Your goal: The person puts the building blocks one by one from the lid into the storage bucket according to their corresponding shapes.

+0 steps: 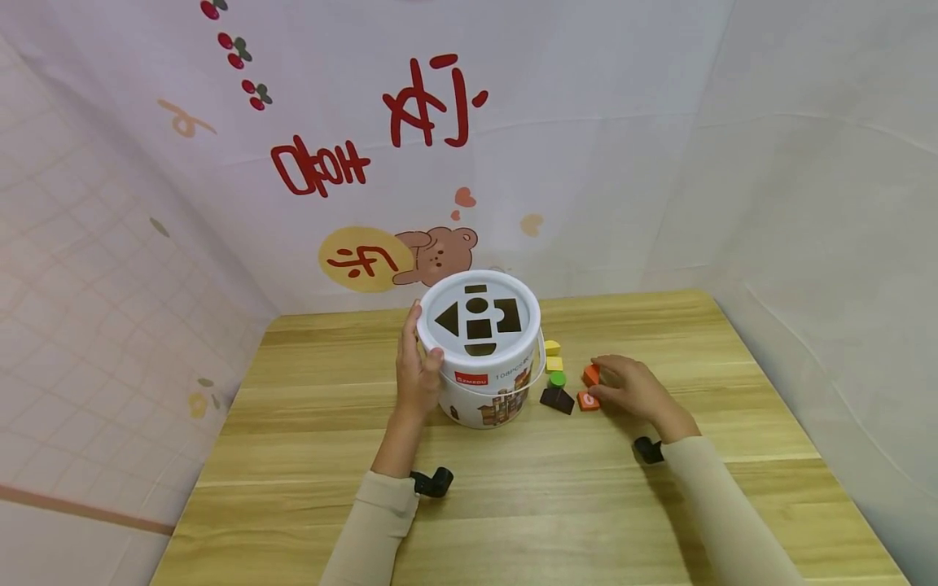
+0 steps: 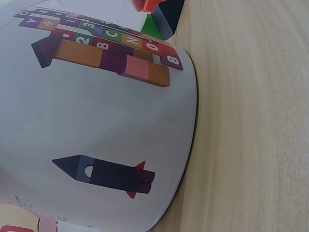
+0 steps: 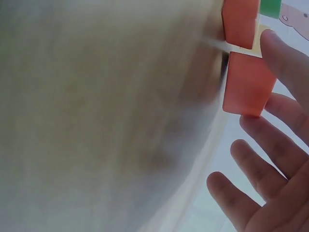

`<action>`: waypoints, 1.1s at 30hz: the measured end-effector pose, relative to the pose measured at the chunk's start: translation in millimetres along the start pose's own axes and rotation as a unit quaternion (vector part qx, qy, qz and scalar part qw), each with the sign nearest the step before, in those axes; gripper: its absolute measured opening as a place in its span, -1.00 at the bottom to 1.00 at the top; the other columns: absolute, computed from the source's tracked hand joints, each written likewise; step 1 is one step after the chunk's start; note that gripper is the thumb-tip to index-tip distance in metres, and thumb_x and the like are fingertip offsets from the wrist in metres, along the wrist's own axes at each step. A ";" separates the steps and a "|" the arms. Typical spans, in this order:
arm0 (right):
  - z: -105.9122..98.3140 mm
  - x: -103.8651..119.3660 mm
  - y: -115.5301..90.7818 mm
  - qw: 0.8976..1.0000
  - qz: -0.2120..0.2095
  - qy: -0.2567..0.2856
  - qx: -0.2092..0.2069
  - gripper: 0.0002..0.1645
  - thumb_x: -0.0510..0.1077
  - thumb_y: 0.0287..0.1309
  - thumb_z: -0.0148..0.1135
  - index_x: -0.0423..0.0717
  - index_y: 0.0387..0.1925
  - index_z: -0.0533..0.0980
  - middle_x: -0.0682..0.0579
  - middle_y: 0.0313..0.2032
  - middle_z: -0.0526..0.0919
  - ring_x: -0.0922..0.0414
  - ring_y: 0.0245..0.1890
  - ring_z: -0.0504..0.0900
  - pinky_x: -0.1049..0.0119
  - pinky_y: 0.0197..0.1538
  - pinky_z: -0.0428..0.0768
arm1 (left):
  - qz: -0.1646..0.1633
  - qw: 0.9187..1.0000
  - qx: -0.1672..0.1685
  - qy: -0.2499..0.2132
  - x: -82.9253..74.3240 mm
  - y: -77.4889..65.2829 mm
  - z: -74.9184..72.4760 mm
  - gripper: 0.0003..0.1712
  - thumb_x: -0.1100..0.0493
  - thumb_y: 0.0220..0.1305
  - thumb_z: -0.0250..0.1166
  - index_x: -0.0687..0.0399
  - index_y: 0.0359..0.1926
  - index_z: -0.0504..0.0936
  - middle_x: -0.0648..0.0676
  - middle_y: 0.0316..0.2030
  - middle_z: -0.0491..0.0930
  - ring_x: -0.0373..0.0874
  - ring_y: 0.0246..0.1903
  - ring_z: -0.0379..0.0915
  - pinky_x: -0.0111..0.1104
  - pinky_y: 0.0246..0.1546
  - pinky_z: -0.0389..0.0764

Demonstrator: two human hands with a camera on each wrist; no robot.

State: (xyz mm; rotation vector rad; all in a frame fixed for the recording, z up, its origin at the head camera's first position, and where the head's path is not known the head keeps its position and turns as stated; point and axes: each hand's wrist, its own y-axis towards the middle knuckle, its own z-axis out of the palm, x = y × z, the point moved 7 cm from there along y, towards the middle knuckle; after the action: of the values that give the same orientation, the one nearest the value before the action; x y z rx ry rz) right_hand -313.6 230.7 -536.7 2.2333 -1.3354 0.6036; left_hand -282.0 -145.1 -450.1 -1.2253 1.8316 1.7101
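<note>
Head view: a wood-grain desk meets pale fabric walls printed with cherries and a bear. Near its back, a white bucket stands upright, its side held by the left hand; rightward, the right hand has thumb and fingers about an orange block, grip unclear, near other coloured blocks.

We face a pale, creased back wall printed with red characters, cherries, hearts and a brown bear touching a yellow disc. On our left, the wall shows a faint grid and a low brown band; on our right, a whitish wall. Below us lies a wood-grain table with rounded far corners, in soft light
</note>
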 end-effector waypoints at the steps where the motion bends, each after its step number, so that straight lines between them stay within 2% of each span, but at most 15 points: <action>1: -1.3 0.4 0.6 1.000 0.002 0.000 -0.002 -0.32 -0.17 0.23 0.52 -0.43 0.28 0.53 -0.39 0.23 0.61 -0.40 0.29 0.51 -0.34 0.36 0.40 | 0.000 1.000 -0.001 -0.001 -0.5 0.1 -0.1 0.02 -0.48 0.40 -0.02 0.01 0.65 0.14 0.29 0.58 0.18 0.12 0.46 0.27 0.18 0.35 0.42; 9: -17.6 15.2 9.7 1.000 -0.002 0.000 -0.022 -0.34 -0.16 0.26 0.50 -0.41 0.29 0.54 -0.38 0.25 0.60 -0.39 0.30 0.52 -0.33 0.35 0.43 | -0.004 1.000 -0.004 0.001 1.4 0.3 -0.2 0.05 -0.55 0.39 -0.05 -0.04 0.65 0.13 0.17 0.60 0.18 0.08 0.46 0.27 0.14 0.38 0.41; 17: -30.1 26.6 17.1 0.999 -0.016 -0.010 -0.032 -0.31 -0.15 0.26 0.50 -0.42 0.31 0.52 -0.37 0.26 0.60 -0.37 0.30 0.53 -0.31 0.34 0.44 | -0.003 1.000 -0.001 -0.004 1.1 1.8 1.2 0.05 -0.54 0.39 -0.05 -0.02 0.66 0.11 0.23 0.60 0.17 0.09 0.45 0.28 0.15 0.36 0.43; 23: -38.8 34.2 21.7 0.999 -0.007 -0.005 -0.031 -0.29 -0.05 0.29 0.48 -0.32 0.35 0.52 -0.31 0.30 0.59 -0.33 0.33 0.51 -0.30 0.35 0.44 | 0.001 1.000 -0.001 -0.009 2.4 2.3 1.4 -0.01 -0.43 0.40 0.00 -0.01 0.65 0.13 0.23 0.60 0.16 0.11 0.45 0.28 0.18 0.36 0.42; 28: -46.3 47.5 25.5 0.999 -0.028 -0.002 -0.042 -0.29 -0.05 0.27 0.50 -0.31 0.34 0.54 -0.29 0.30 0.60 -0.32 0.33 0.51 -0.30 0.35 0.44 | -0.004 1.000 -0.007 -0.005 2.4 0.0 0.4 -0.07 -0.28 0.37 0.04 -0.01 0.65 0.15 0.12 0.62 0.15 0.11 0.47 0.26 0.19 0.38 0.39; 33: -53.9 59.7 30.2 0.998 -0.041 -0.006 -0.049 -0.29 -0.03 0.28 0.49 -0.30 0.35 0.54 -0.31 0.29 0.60 -0.34 0.32 0.52 -0.32 0.33 0.46 | -0.010 1.000 -0.006 -0.001 2.3 -1.6 0.6 -0.08 -0.20 0.34 0.03 -0.02 0.65 0.14 0.09 0.62 0.15 0.11 0.46 0.27 0.18 0.36 0.41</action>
State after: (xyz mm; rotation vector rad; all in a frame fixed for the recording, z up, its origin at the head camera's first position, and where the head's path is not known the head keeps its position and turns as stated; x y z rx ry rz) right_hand -321.9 208.9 -454.0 2.2032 -1.2446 0.4865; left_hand -282.2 -145.1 -453.0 -1.2413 1.8042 1.7142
